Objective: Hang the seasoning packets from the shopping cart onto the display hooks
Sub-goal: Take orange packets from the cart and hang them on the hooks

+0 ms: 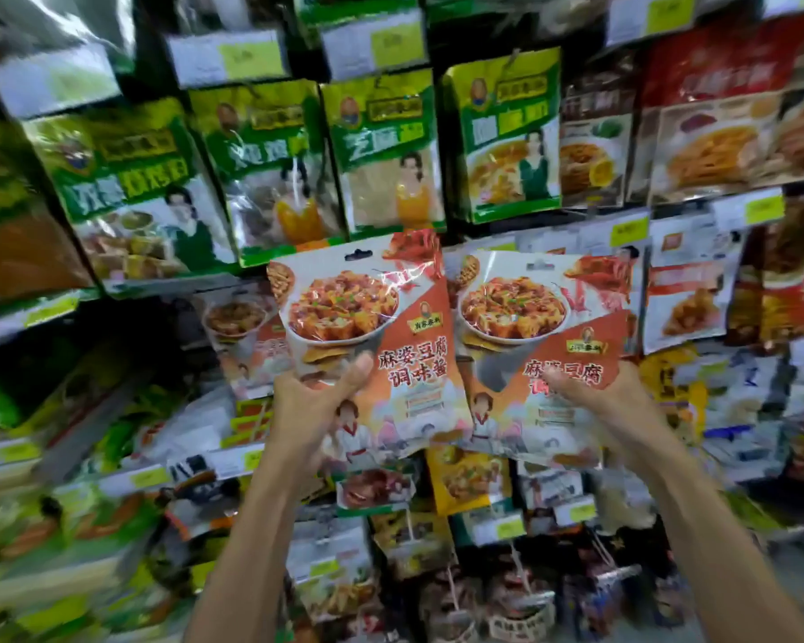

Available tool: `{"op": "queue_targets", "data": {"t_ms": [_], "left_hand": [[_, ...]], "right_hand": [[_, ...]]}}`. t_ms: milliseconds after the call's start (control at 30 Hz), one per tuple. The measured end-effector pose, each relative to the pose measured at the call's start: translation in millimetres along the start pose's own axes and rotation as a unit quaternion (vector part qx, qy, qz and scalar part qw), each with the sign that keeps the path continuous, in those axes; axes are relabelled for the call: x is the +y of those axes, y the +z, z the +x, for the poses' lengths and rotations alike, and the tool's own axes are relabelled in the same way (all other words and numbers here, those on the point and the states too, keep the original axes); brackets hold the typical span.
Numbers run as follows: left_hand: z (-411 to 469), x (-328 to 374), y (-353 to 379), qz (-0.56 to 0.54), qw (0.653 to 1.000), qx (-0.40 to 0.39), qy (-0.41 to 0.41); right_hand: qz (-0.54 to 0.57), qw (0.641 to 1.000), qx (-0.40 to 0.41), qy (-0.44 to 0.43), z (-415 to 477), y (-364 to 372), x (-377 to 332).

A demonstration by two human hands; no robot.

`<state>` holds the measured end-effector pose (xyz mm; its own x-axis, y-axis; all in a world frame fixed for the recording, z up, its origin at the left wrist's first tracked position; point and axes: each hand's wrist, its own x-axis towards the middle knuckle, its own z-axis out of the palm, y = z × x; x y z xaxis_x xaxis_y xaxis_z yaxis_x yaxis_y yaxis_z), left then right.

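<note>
A crowded display wall (pixel 439 48) of hanging stock is seen across the whole view, much of it blurred. A row of green-fronted glossy plastic packets (pixel 381 150) is hung at 12 o'clock. Just below it, at the centre, two flat white-and-orange glossy seasoning packets printed with a bowl of tofu are held up side by side. The left packet (pixel 367 327) is pinched near its lower part by the left hand (pixel 316 406), thumb on the front. The right packet (pixel 539 317) is gripped likewise by the right hand (pixel 595 401). Their inner edges are slightly overlapped.

A small dark hang slot (pixel 358 255) is punched at the top of each. The hooks are mostly hidden behind stock, so a slot could be missed and a packet dropped. Because the packets are held low, their limp tops could be folded back against a hook. The shopping cart is not in view.
</note>
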<state>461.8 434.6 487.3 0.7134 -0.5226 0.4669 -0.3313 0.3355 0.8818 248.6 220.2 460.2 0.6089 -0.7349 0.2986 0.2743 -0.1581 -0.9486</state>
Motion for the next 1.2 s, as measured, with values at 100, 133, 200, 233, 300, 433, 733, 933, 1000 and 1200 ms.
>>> {"op": "queue_targets", "data": {"t_ms": [100,133,200,233,300,433,733,933,1000,1200], "left_hand": [[13,-4,-61,-0.020,1.000,0.017,-0.009],[17,-6,-78,-0.014,0.999,0.027,-0.012],[23,-16,-110,0.005,0.999,0.034,-0.023],[25,-22,-122,0.010,0.999,0.031,-0.036],[25,-36,-141,0.005,0.998,0.025,-0.061],[24,-55,-170,-0.005,0.995,0.025,-0.101],[32,-73,-197,0.000,0.992,0.046,-0.114],[60,-72,-199,-0.023,0.994,0.035,-0.102],[70,-74,-201,-0.012,0.993,0.033,-0.112],[84,-86,-205,0.006,0.991,0.011,-0.135]], "right_hand": [[0.021,0.999,-0.035,-0.010,13,64,2],[0.024,0.999,-0.040,-0.009,18,82,4],[0.029,0.999,-0.044,-0.009,25,112,8],[0.028,0.999,-0.044,-0.008,28,124,10],[0.025,0.999,-0.042,-0.007,33,141,15],[0.016,0.998,-0.065,0.008,37,161,26],[-0.009,0.998,-0.065,0.016,53,189,42],[0.013,0.999,-0.042,0.017,57,192,50],[0.018,0.999,-0.033,0.015,58,191,53],[0.006,1.000,-0.027,0.011,60,188,61]]}}
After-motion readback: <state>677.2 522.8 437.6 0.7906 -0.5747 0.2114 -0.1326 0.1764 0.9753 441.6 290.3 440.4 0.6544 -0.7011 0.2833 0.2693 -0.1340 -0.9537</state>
